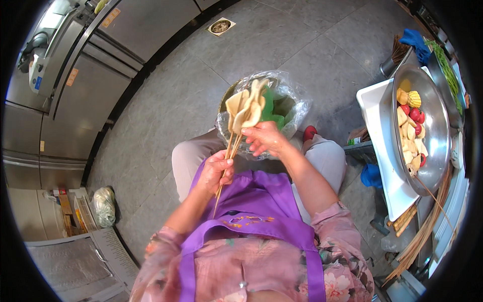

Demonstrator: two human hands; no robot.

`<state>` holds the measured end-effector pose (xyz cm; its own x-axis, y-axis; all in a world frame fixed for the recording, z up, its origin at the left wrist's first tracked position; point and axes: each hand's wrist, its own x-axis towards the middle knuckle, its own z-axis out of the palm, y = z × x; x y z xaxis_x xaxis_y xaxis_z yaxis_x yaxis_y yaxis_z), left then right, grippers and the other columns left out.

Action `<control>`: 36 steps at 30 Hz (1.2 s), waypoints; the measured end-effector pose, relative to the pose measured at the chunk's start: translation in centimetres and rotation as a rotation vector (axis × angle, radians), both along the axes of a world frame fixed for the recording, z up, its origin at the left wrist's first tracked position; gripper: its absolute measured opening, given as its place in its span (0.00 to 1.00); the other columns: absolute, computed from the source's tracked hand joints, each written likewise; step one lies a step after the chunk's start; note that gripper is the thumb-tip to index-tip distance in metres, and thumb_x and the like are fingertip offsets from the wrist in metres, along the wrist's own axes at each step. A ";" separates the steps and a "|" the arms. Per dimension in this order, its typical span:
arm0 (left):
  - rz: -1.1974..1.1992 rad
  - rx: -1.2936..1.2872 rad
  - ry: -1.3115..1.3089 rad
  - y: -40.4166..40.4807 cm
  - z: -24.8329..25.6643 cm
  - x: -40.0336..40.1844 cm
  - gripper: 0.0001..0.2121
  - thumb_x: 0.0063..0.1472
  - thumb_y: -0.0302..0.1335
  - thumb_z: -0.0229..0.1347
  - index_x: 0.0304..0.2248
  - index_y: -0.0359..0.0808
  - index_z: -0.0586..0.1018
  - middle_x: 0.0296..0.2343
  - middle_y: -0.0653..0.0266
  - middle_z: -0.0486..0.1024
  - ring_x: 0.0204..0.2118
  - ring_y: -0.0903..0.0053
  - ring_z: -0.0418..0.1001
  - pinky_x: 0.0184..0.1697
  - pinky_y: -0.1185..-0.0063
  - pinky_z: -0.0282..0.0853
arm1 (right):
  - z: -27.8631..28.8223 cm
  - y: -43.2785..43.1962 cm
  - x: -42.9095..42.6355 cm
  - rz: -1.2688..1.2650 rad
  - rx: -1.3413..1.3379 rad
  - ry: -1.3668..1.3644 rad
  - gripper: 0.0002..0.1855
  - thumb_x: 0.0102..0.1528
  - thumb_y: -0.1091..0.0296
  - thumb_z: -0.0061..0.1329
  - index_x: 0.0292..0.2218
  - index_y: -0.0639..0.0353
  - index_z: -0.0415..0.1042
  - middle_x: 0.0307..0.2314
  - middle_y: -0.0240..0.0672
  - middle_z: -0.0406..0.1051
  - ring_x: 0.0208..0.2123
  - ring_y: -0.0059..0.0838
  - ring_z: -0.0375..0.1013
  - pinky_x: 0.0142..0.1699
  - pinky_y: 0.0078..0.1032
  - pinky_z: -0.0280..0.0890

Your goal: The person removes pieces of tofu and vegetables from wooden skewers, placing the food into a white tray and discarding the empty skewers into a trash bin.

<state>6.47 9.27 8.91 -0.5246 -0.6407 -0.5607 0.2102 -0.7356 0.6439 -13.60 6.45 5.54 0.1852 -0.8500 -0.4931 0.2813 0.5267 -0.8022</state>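
Observation:
My left hand is closed around the lower part of several thin wooden skewers. Pale, flat food slices, threaded in folds, fill their upper ends. At the base of these slices my right hand pinches with thumb and forefinger, its other fingers loosely curled; the exact contact is partly hidden. Beneath the slices, between my knees, stands a round container lined with a clear plastic bag, with green plastic inside it.
On the right, a steel bowl holding corn, red round pieces and pale chunks rests over a white tray. Loose skewers lie below it. Steel cabinets line the left. A filled plastic bag sits on the floor.

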 end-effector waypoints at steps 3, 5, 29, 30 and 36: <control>-0.004 -0.110 -0.236 0.1 0.0 -0.8 0.08 0.52 0.24 0.48 0.34 0.35 0.68 0.12 0.66 0.64 0.07 0.84 0.53 0.10 0.87 0.48 | -1.4 0.5 1.6 -0.147 0.017 -0.202 0.12 0.49 0.62 0.48 0.31 0.62 0.69 0.21 0.33 0.68 0.17 0.20 0.68 0.20 0.19 0.67; 0.019 -0.115 -0.279 0.2 0.5 -1.1 0.07 0.53 0.22 0.47 0.34 0.33 0.67 0.13 0.64 0.66 0.07 0.83 0.55 0.09 0.87 0.51 | -2.2 0.7 2.2 -0.228 0.018 -0.328 0.10 0.49 0.64 0.47 0.31 0.61 0.68 0.20 0.32 0.68 0.16 0.20 0.67 0.20 0.17 0.66; 0.054 0.060 -0.375 0.3 -1.5 -1.1 0.02 0.54 0.22 0.46 0.26 0.35 0.64 0.11 0.65 0.62 0.05 0.82 0.51 0.08 0.83 0.49 | -6.8 -1.0 3.5 -0.560 0.336 -0.546 0.06 0.51 0.65 0.43 0.26 0.56 0.64 0.16 0.31 0.65 0.16 0.29 0.66 0.22 0.31 0.64; 0.056 0.058 -0.380 0.3 -1.4 -1.2 0.02 0.54 0.22 0.46 0.26 0.35 0.64 0.11 0.65 0.62 0.05 0.82 0.51 0.08 0.83 0.48 | -6.8 -1.4 3.2 -0.572 0.352 -0.542 0.06 0.51 0.65 0.43 0.26 0.56 0.64 0.16 0.31 0.65 0.16 0.29 0.66 0.22 0.31 0.64; 0.014 0.102 -0.435 0.9 -0.9 -0.3 0.02 0.53 0.21 0.46 0.27 0.35 0.64 0.11 0.65 0.62 0.06 0.82 0.51 0.07 0.85 0.47 | -10.3 -3.2 1.3 -0.688 0.354 -0.540 0.05 0.49 0.67 0.43 0.24 0.55 0.64 0.13 0.30 0.65 0.12 0.29 0.65 0.17 0.29 0.62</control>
